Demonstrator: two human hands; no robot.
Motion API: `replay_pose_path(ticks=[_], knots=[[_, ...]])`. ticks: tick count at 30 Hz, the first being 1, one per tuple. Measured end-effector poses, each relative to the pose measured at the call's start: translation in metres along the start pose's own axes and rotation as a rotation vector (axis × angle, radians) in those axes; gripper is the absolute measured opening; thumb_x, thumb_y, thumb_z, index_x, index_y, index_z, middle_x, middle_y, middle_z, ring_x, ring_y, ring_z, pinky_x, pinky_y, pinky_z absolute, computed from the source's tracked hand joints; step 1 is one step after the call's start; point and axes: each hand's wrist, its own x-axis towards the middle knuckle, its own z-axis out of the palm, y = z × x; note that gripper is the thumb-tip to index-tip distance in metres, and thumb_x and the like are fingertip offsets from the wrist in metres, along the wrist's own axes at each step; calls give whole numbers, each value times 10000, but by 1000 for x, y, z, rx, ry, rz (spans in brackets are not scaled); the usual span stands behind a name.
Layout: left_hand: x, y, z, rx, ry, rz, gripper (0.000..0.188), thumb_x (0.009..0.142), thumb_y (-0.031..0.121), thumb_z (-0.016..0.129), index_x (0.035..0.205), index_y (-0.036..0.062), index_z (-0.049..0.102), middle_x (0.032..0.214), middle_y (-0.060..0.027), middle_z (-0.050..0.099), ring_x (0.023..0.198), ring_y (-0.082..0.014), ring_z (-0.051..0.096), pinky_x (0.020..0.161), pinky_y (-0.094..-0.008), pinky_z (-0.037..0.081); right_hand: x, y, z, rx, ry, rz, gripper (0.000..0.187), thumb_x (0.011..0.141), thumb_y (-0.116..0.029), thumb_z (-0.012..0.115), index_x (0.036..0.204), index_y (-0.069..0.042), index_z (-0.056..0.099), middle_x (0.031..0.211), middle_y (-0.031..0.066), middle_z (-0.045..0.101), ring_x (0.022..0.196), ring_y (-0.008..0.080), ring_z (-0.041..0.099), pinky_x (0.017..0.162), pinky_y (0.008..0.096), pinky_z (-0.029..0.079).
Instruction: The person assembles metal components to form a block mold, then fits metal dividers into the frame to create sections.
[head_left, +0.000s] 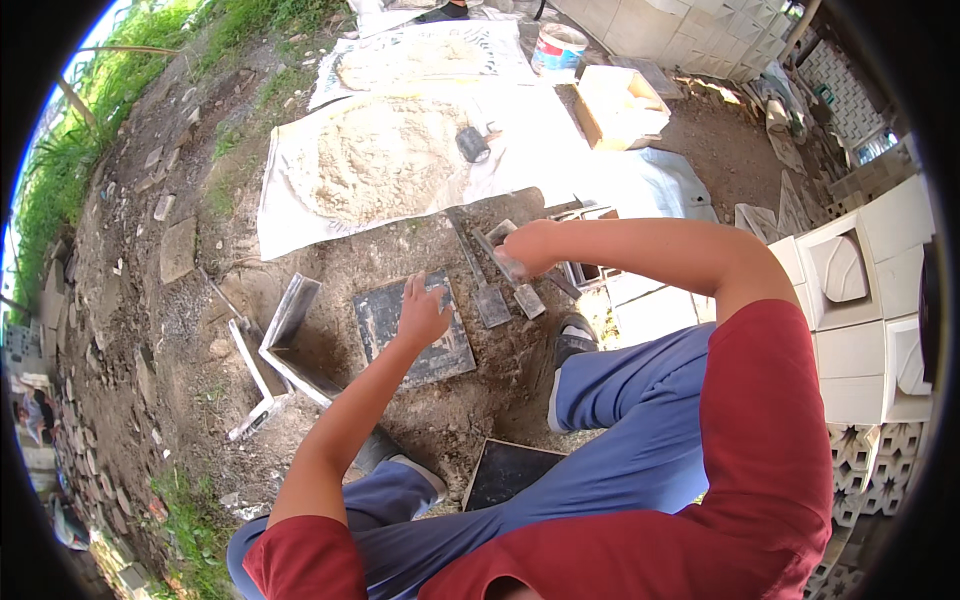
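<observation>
My left hand point(424, 312) is open, its fingers spread over a square dark plate point(440, 360) that lies on the dirt. To its right, my right hand point(527, 248) is closed with fingers pointing down, at the upper part of a flat grey bar point(528, 300); whether it grips the bar or something else there is hidden. A flat-bladed tool with a long handle point(490, 305) lies between the bar and the plate. Left of the plate stand L-shaped mould frames point(290, 310), smeared with white.
Ahead, a white sheet point(290, 215) bears pale powder point(375, 155) and a dark mallet head point(472, 144). Behind are a bucket point(558, 50) and a yellowish box point(605, 120). Pale patterned blocks point(850, 350) are stacked at right. A dark panel point(505, 475) lies between my feet.
</observation>
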Motion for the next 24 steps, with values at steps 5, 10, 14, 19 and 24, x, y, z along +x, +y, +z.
replay_pose_path(ticks=[5, 10, 14, 19, 24], knots=[[44, 71, 7, -236, -21, 17, 371, 879, 236, 699, 1231, 123, 668, 1505, -306, 383, 1409, -485, 341, 1154, -528, 313, -104, 56, 12, 156, 82, 274, 415, 927, -409, 618, 1188, -87, 613, 1131, 157, 690, 1057, 370, 662, 877, 503, 524], [91, 130, 38, -508, -71, -22, 359, 923, 221, 651, 1249, 72, 657, 1405, -243, 527, 1337, -394, 479, 1103, -460, 388, -136, 126, 118, 338, 548, 387, 388, 925, -313, 644, 1184, -24, 636, 1099, 229, 672, 1065, 402, 636, 943, 466, 508], [121, 139, 81, -631, -89, -50, 347, 961, 187, 592, 1254, 7, 642, 1300, -212, 619, 1243, -351, 570, 1044, -419, 444, -111, 136, 170, 496, 596, 483, 560, 957, -450, 603, 1285, 1, 557, 1266, 255, 599, 1184, 423, 573, 1013, 471, 469], [147, 159, 121, -732, -157, -134, 370, 948, 187, 593, 1263, -2, 630, 1281, -249, 622, 1249, -404, 556, 1054, -435, 438, -71, 155, 199, 501, 521, 573, 588, 997, -504, 518, 1207, 44, 505, 1109, 309, 649, 1057, 467, 613, 951, 532, 464], [169, 164, 130, -441, -325, -14, 556, 949, 241, 594, 1445, 27, 462, 1372, -245, 571, 1373, -408, 443, 1130, -481, 343, -46, 171, 193, 505, 406, 638, 779, 964, -705, 345, 1179, -26, 663, 1019, 243, 714, 1019, 408, 658, 1015, 494, 411]])
